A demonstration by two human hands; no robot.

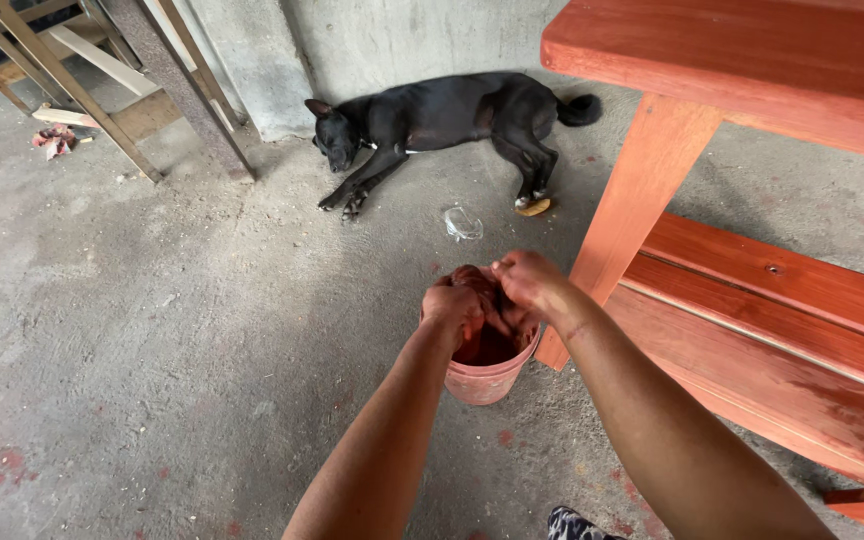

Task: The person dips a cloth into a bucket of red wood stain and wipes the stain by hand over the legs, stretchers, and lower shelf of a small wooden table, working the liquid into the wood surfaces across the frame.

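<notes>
We see both hands meeting over a small round bucket [488, 382] that sits on the floor near the centre of the view, slightly toward 5 o'clock. Its plastic wall is pinkish and smeared with reddish stain, and the inside looks dark and wet. The left hand [455, 306] is clenched around a bunched, stain-soaked rag [476, 280] at the bucket's mouth. The right hand [522, 285], just at 3 o'clock of the left, also pinches the same rag, with the fingers curled tight; the two hands touch each other over the rim. Both forearms rise from 6 o'clock.

At 3 o'clock of the bucket stands a wooden table [752, 60] coated in a smooth orange-red finish. Its thick flat top fills the 1 o'clock corner, and a square, slanted leg [632, 210] comes down to the floor just beside the bucket. Long flat boards of the same colour run low toward 4 o'clock, one patchy and darker where the coat looks uneven.

The concrete floor [152, 300] is rough, grey and dusty, dotted with red spots near 7 o'clock. At 12 o'clock a black, short-haired dog [432, 120] lies on its side against a grey plastered wall. Between dog and bucket lies a scrap of clear crumpled plastic [462, 224]. At 11 o'clock bare, unfinished timber frames [82, 90] lean together, with a crumpled pink cloth [53, 141] beside them.
</notes>
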